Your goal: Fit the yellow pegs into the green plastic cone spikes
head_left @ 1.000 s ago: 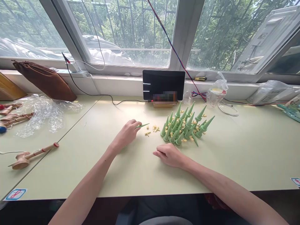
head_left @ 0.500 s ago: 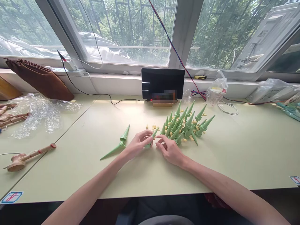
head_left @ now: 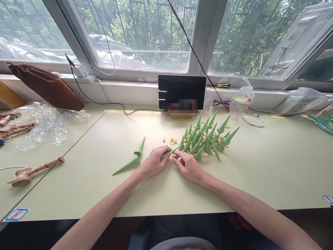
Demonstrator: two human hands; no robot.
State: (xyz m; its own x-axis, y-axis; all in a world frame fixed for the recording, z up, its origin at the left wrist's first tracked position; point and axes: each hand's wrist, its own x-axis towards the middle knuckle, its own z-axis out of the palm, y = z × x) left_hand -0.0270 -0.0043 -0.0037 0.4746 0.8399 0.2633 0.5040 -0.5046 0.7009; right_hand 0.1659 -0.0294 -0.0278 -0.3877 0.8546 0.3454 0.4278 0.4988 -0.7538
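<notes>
My left hand [head_left: 156,159] is closed around a green plant watering spike [head_left: 173,150], its pointed end tilted to the right. Close beside it, my right hand [head_left: 188,166] has thumb and fingertips drawn together at a small yellow valve [head_left: 173,156], which is mostly hidden. Several loose yellow valves [head_left: 173,141] lie just beyond the hands. To the right stands a cluster of green spikes [head_left: 200,139] with yellow valves fitted to their sides. Left of my left hand, two green spikes [head_left: 127,165] lie on the table, their wide ends together.
A dark tablet [head_left: 182,91] stands at the back on a small brown stand. Wooden kendama toys [head_left: 22,177] and clear plastic wrap [head_left: 56,126] lie at the left. A bagged cup [head_left: 240,102] and a coiled white cable [head_left: 253,120] sit at the back right.
The spike in my left hand has tipped from pointing upward to lying nearly level, its tip toward the right. My right hand has stayed nearly in place, its fingertips now closer together.
</notes>
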